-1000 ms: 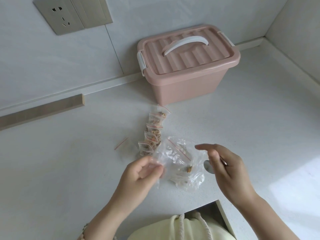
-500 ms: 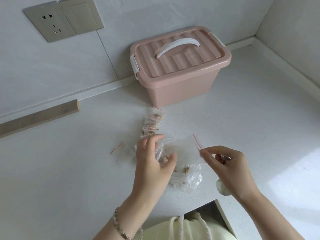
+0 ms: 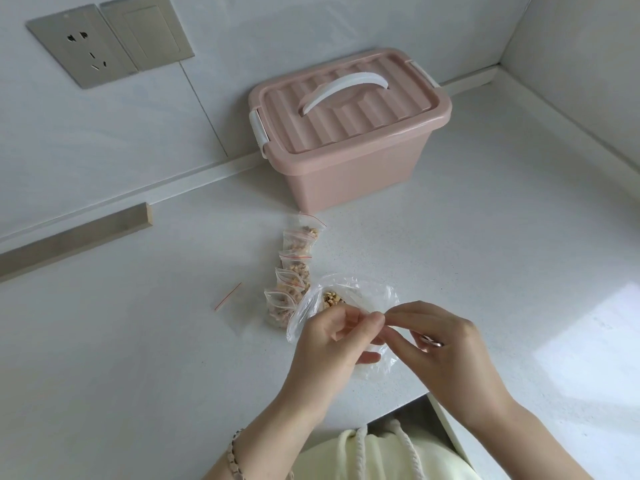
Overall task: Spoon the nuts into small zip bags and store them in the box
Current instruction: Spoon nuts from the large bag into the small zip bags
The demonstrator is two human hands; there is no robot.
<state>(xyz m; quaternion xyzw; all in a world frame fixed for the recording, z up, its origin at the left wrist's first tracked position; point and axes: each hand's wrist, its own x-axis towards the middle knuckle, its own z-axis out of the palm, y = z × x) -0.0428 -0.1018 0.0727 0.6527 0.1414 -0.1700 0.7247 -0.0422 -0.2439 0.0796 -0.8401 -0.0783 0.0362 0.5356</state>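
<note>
Over the near edge of the worktop (image 3: 138, 358), the left hand (image 3: 332, 344) and right hand (image 3: 446, 348) meet. The curled fingers of each pinch a small zip bag (image 3: 398, 329), clear and hard to make out. A metal spoon (image 3: 431, 341) glints under the right fingers. Just behind lies an open clear bag (image 3: 360, 289) holding nuts (image 3: 330, 299), then a row of filled zip bags (image 3: 294, 271), an empty zip bag (image 3: 239, 313) to their left, and the lidded pink box (image 3: 346, 174) by the wall.

At the grip was one large nut bag (image 3: 349, 289); beyond, five filled zip bags (image 3: 294, 271), one pink box (image 3: 346, 140); leftward, one empty zip bag (image 3: 239, 313).
</note>
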